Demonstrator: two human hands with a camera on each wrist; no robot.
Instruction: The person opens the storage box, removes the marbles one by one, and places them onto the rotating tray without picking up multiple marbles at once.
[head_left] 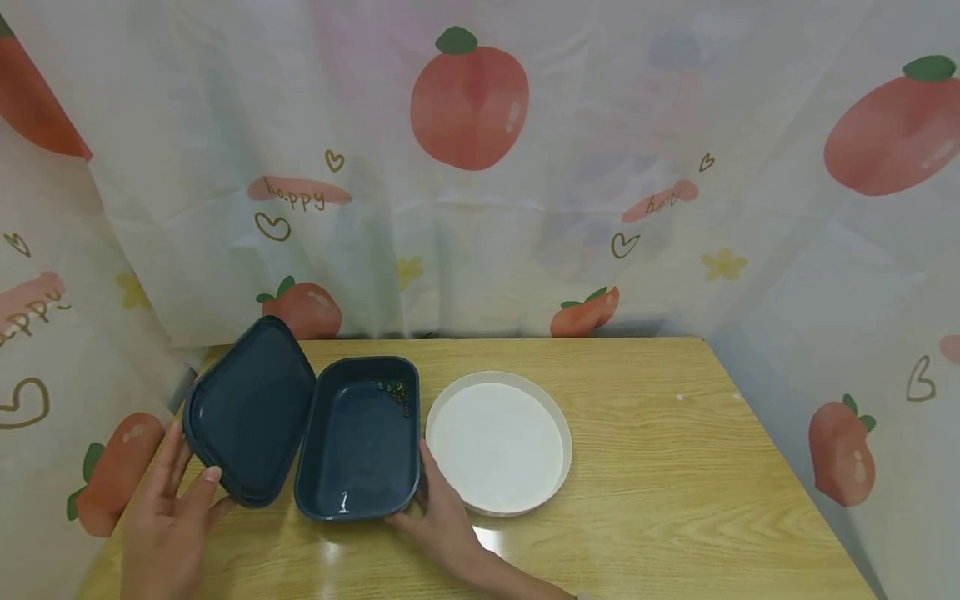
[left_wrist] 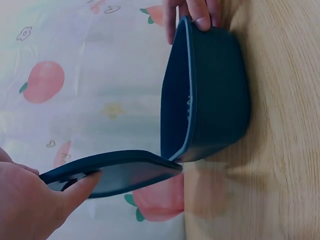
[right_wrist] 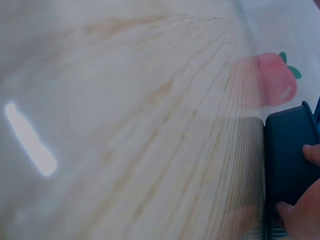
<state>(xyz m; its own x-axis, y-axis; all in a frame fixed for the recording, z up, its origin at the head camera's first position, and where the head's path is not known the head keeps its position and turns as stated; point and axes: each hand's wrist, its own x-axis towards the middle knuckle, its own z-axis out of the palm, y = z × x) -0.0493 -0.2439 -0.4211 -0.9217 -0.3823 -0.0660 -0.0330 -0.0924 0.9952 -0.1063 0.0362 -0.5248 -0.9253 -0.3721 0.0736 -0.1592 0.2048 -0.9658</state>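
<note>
A dark blue rectangular plastic box (head_left: pixel 360 446) stands uncovered on the table, with several small green and reddish-brown beads (head_left: pixel 397 395) in its far right corner. My left hand (head_left: pixel 168 508) grips the matching dark blue lid (head_left: pixel 251 408), tilted up at the box's left side; in the left wrist view the lid's far edge meets or nearly meets the box rim. At the near right corner of the box, my right hand (head_left: pixel 444 521) holds the wall, thumb in front and fingers along the right side. The right wrist view catches this hand (right_wrist: pixel 305 210) on the box's outer wall (right_wrist: pixel 287 160).
A round white tray (head_left: pixel 498 442) with a low rim lies just right of the box, close to my right hand. Wood-grained tabletop (head_left: pixel 652 475) stretches to the right. A fruit-printed cloth (head_left: pixel 480 250) hangs behind and along both sides of the table.
</note>
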